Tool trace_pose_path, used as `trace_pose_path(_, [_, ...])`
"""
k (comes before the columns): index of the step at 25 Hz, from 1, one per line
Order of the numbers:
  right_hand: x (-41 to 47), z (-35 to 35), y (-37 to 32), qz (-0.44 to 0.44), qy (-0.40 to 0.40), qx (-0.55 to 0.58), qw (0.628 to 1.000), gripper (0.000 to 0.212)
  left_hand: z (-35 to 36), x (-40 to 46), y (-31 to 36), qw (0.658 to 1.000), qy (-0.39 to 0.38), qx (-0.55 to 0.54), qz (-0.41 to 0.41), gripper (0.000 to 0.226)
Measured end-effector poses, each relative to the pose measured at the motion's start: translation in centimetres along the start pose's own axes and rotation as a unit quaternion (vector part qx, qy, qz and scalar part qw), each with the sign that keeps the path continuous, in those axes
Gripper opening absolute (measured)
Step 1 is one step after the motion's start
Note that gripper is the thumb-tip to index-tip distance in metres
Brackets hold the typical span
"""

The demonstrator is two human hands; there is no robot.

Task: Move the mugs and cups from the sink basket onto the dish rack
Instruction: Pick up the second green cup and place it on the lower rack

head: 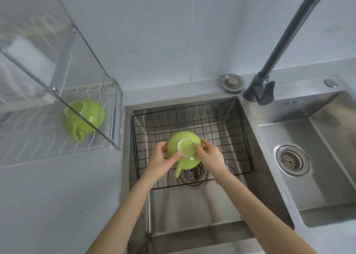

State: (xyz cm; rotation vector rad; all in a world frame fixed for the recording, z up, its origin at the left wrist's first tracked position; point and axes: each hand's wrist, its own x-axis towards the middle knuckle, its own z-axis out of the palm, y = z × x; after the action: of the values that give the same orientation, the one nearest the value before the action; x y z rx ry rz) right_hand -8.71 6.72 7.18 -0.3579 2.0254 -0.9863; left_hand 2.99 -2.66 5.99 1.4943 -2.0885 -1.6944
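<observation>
A green mug [184,147] is upside down over the black wire sink basket [231,122], its base ring up and its handle pointing toward me. My left hand [160,160] grips its left side and my right hand [209,157] grips its right side. A second green mug [83,117] rests upside down on the white wire dish rack [38,134] at the left, handle toward me.
A metal frame [63,57] of the rack stands over the rack. A dark faucet [269,76] rises behind the sink divider. A second basin [317,157] with a drain lies to the right. A round plug [232,82] sits on the back ledge.
</observation>
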Motion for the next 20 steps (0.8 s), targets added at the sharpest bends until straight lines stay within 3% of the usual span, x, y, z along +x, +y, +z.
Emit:
trace_pose_path(10, [-7.4,1.4,-2.5,-0.081,-0.016,-0.016,0.996,0.048,-5.9,-7.7,-1.9,0.994,-0.062,-0.025,0.087,0.076])
trace_pose_path(20, [-12.2,9.6,-5.2,-0.125,-0.020,-0.037,0.991,0.052,-13.8,-11.3,-6.7,0.991,0.009,-0.009,0.137,0.071])
